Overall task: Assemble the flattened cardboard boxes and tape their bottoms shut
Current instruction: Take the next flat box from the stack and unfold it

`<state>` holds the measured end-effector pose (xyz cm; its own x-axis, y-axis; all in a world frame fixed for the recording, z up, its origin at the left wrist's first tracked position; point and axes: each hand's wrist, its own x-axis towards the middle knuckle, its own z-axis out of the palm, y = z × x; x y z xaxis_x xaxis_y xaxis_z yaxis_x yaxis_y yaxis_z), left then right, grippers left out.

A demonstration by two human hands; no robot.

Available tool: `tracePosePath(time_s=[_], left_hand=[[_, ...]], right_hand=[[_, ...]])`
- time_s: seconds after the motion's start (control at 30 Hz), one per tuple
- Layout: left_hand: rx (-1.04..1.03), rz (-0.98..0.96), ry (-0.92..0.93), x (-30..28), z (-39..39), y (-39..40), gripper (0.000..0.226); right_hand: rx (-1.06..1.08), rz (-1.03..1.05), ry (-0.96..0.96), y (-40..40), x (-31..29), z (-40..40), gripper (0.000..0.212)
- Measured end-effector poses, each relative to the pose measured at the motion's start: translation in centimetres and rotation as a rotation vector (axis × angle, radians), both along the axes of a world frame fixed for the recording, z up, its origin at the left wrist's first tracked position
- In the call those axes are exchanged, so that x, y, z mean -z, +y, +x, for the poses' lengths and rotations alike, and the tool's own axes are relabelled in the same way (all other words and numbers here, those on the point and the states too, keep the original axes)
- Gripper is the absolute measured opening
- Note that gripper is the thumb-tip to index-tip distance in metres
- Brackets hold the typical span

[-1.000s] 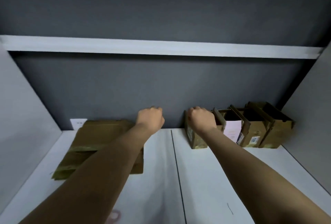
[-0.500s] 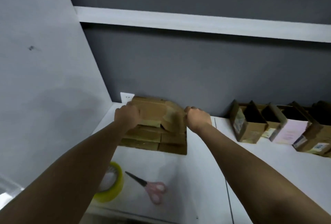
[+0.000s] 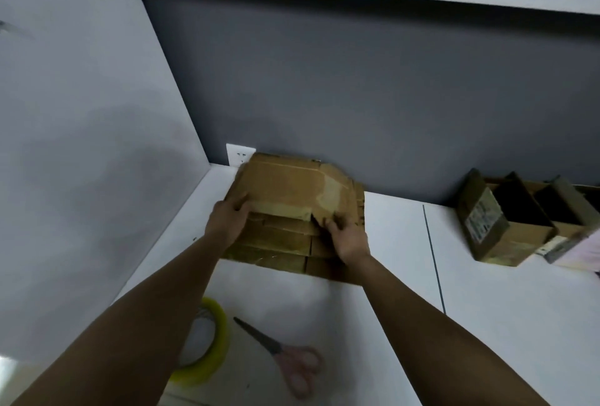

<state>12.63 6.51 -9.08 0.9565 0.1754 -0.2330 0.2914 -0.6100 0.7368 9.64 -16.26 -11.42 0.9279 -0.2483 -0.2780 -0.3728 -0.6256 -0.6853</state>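
Note:
A stack of flattened cardboard boxes [image 3: 282,253] lies on the white table against the dark back wall. The top flattened box [image 3: 289,183], brown with old tape strips, is tilted up off the stack at its near edge. My left hand [image 3: 227,222] grips its near left edge, and my right hand [image 3: 347,237] pinches its near right corner. A roll of yellow tape [image 3: 214,357] lies near the table's front edge under my left forearm. Pink-handled scissors [image 3: 285,357] lie just right of the roll.
Several assembled open boxes [image 3: 500,227] stand in a row at the back right. A white side panel [image 3: 81,113] closes the left side. A wall socket [image 3: 238,155] sits behind the stack. A seam [image 3: 433,256] divides the white table [image 3: 389,308].
My view has swung left and down. Both hands moved from the row of assembled boxes to the flattened stack, took hold of the top box and raised its near edge.

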Motion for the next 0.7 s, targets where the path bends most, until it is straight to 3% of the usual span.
tracePosePath(time_s=[0.1, 0.2, 0.3, 0.43, 0.53, 0.7], left_hand=[[-0.130, -0.160, -0.115, -1.7, -0.8, -0.5, 0.046], [-0.220, -0.336, -0.145, -3.8, -2.9, -1.0, 0.035], [-0.166, -0.431, -0.101, -5.7, -5.6, -1.6, 0.027], [-0.065, -0.702, 0.016, -7.8, -10.3, -3.6, 0.041], [-0.026, -0.827, 0.121, -8.4, -14.1, -5.8, 0.037], [0.031, -0.853, 0.175, -7.4, -20.3, -9.9, 0.037]], right_hand=[[0.403, 0.494, -0.147, -0.2, -1.3, -0.5, 0.032], [0.586, 0.986, -0.140, -0.8, -3.9, -2.9, 0.037], [0.539, 0.960, -0.134, -2.4, -6.1, -6.5, 0.034], [0.489, 0.917, -0.118, -5.6, -8.2, -12.2, 0.031], [0.461, 0.865, -0.124, -8.4, -9.3, -16.9, 0.031], [0.409, 0.765, -0.155, -12.5, -9.7, -25.1, 0.033]])
